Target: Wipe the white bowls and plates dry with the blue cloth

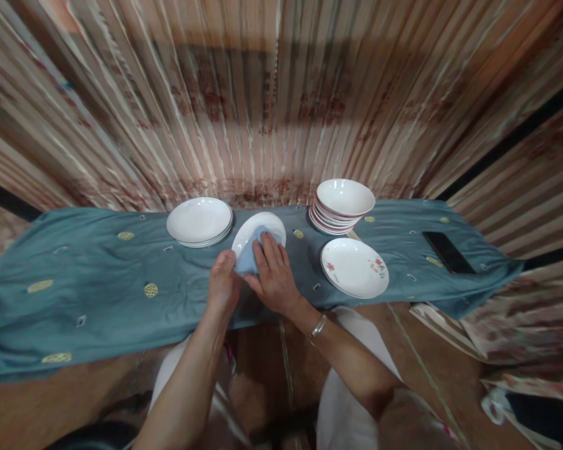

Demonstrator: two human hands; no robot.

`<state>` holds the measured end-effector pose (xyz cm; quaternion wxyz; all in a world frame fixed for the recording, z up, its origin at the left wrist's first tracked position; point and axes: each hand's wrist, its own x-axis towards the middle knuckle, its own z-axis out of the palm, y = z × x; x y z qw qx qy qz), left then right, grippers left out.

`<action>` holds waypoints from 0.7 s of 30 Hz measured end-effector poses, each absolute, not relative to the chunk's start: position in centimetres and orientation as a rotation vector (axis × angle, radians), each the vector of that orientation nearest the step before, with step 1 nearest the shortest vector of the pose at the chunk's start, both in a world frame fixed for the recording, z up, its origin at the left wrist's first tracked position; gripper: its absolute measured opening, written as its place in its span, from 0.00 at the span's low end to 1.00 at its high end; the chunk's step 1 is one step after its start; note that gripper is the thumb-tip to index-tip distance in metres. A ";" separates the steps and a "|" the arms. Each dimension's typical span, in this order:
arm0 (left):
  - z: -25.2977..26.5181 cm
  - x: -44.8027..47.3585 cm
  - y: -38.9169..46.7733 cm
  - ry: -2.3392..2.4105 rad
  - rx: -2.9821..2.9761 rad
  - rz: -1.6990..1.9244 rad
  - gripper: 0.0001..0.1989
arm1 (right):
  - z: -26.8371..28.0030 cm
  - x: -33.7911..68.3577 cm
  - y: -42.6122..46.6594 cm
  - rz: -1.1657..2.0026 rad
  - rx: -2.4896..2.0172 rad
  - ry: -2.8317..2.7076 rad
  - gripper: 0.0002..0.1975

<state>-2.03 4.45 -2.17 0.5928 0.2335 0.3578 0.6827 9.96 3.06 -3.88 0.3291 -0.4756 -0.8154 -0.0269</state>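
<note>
A white plate [272,220] is tilted up in front of me, above the cloth-covered table. My left hand [223,284] grips its near left edge, thumb on top. A light blue cloth [248,257] lies against the plate's face, bunched toward the left hand. Spread over that cloth, the fingers of my right hand [274,275] press it onto the plate. To the left sits a short stack of white plates [199,220]. On the right are white plates with a flower print [355,267], stacked low.
Behind the flowered plates stands a stack of white bowls [344,199] with red rims. A black phone [448,252] lies farther right on the teal patterned tablecloth [107,281]. A pleated curtain [244,112] hangs just beyond the table.
</note>
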 end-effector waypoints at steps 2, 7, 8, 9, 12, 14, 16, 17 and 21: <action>-2.3 -2.0 4.5 0.819 0.554 1.585 0.14 | -3.8 10.1 3.8 -0.038 -1.279 -2.091 0.34; -2.5 -2.1 4.6 0.782 0.546 1.604 0.15 | -4.4 10.1 5.5 0.070 -1.315 -2.008 0.36; -2.5 -2.1 4.7 0.779 0.531 1.616 0.15 | -4.7 10.0 5.7 0.092 -1.324 -1.985 0.37; -2.5 -2.1 4.7 0.780 0.515 1.627 0.16 | -4.9 9.9 5.9 0.113 -1.332 -1.962 0.37; -2.5 -2.2 4.8 0.797 0.480 1.641 0.16 | -5.9 9.8 6.3 0.171 -1.359 -1.910 0.37; -2.5 -2.3 4.8 0.808 0.479 1.645 0.15 | -6.5 9.7 6.3 0.211 -1.386 -1.889 0.37; -2.5 -2.3 4.8 0.815 0.485 1.654 0.15 | -7.0 9.7 6.1 0.244 -1.411 -1.880 0.37; -2.5 -2.3 4.8 0.819 0.486 1.659 0.15 | -7.3 9.7 6.0 0.253 -1.421 -1.881 0.37; -2.5 -2.4 5.0 0.840 0.456 1.670 0.15 | -8.1 9.7 5.0 0.236 -1.445 -1.903 0.38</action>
